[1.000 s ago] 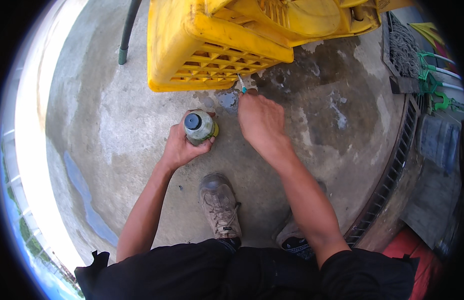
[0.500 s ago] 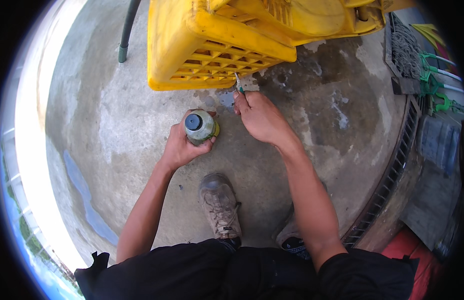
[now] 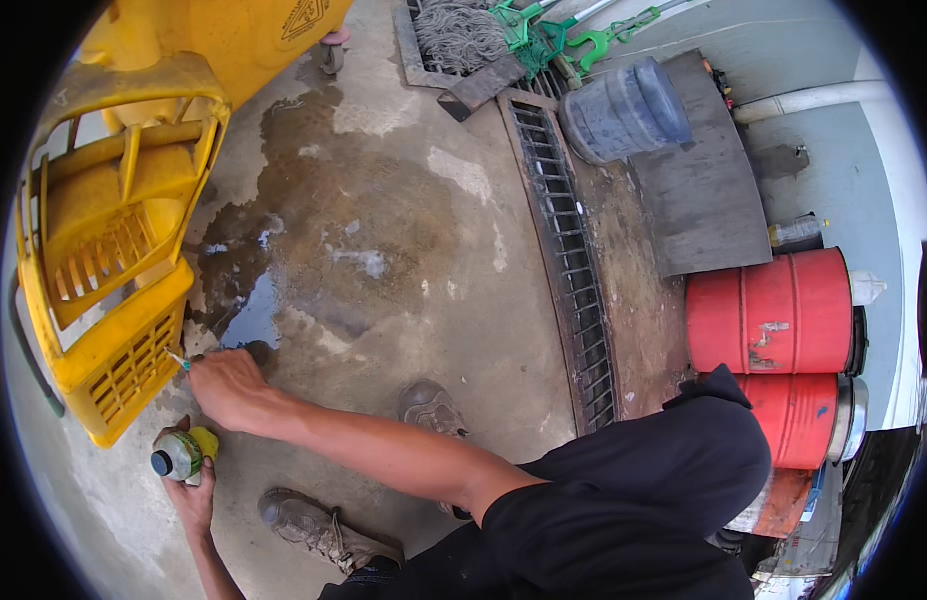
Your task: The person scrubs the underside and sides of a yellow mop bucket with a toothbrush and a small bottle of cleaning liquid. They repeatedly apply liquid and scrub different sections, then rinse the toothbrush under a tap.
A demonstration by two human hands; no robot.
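My left hand (image 3: 191,497) is wrapped round a clear plastic bottle (image 3: 185,452) with a dark cap and yellow-green contents, held above the floor. Closed, my right hand (image 3: 228,385) grips a thin stick-like tool (image 3: 177,360), pale at the tip and green near my fingers; its kind is too small to make out. The tool's tip is at the slotted panel of a yellow mop wringer (image 3: 133,385); I cannot tell if they touch. The wringer stands just beyond both hands, beside the yellow mop bucket (image 3: 248,45).
Wet concrete (image 3: 248,315) lies right of the wringer. Farther right runs a metal drain grate (image 3: 563,250). Mop heads (image 3: 458,35) lie at the back, near a blue water jug (image 3: 623,110). Red drums (image 3: 768,315) lie by the wall; my shoes (image 3: 318,525) are below my right arm.
The view has swung to the right, so the wringer and both hands appear farther left and the drums show. Both hands keep hold of the bottle and the tool.
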